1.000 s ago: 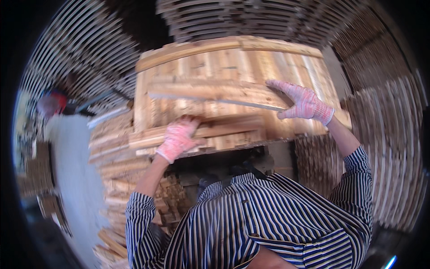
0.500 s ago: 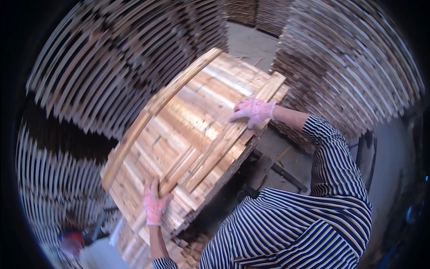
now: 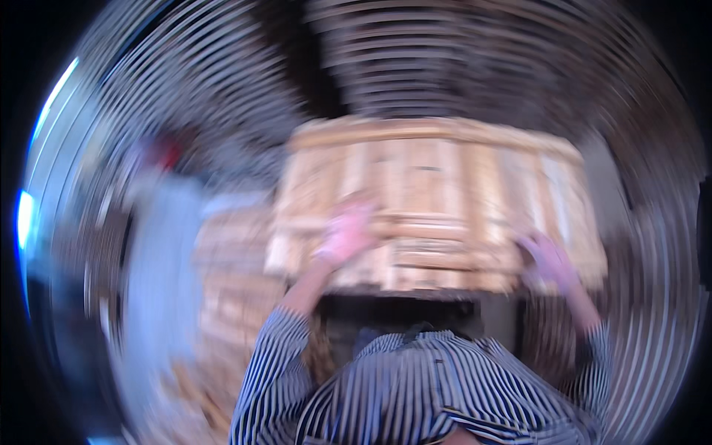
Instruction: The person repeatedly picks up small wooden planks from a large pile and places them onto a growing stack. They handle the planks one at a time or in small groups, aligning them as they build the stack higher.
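Around the far and right sides of the work area, tall stacks of boards rise in layers, their edges smeared by motion blur. At centre, the panel lies flat in front of the wearer, its boards side by side and running from the far edge to the near edge. The wearer's striped shirt fills the lower middle, close to the panel's near edge; a dark gap separates the two.

To the left, a strip of pale floor runs beside a pile of pale wood, which sits next to the panel's left side. At upper left, beyond the floor, a blurred red patch is visible; its nature cannot be told.

A batten spans the panel along its far edge. Shorter strips lie crosswise on the near half, between the two hands.

Both hands wear pink gloves. Left hand: over the panel at the left end of the strips; blur hides whether the fingers are spread or pinching. Right hand: at the panel's near right part, right of the strips; finger state and contact cannot be told.
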The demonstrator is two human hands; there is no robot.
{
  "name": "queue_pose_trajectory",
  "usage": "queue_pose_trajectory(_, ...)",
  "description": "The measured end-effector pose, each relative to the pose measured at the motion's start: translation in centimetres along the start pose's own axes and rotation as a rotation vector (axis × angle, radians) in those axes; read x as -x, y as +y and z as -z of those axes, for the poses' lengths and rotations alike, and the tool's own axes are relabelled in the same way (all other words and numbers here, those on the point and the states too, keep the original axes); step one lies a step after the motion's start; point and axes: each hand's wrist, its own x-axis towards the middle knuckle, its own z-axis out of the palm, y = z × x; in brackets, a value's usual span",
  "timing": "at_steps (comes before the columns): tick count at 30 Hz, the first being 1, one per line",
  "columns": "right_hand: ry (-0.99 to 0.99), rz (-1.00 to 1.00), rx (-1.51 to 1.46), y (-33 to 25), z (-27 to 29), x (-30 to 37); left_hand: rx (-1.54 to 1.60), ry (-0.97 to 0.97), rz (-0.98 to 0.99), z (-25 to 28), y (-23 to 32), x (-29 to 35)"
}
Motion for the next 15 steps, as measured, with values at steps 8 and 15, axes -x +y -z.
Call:
queue_pose_trajectory(8, 0.101, 0.503, -0.572, -17.0, -4.8, -7.6, -0.071, 0.684, 0.634, -6.0, -1.4, 14.6)
queue_pose_trajectory(15, -0.448, 0.881, -0.715, -33.9, -11.8, -8.8, -0.5, 1.188, 1.587, -6.6, -2.0, 43.5)
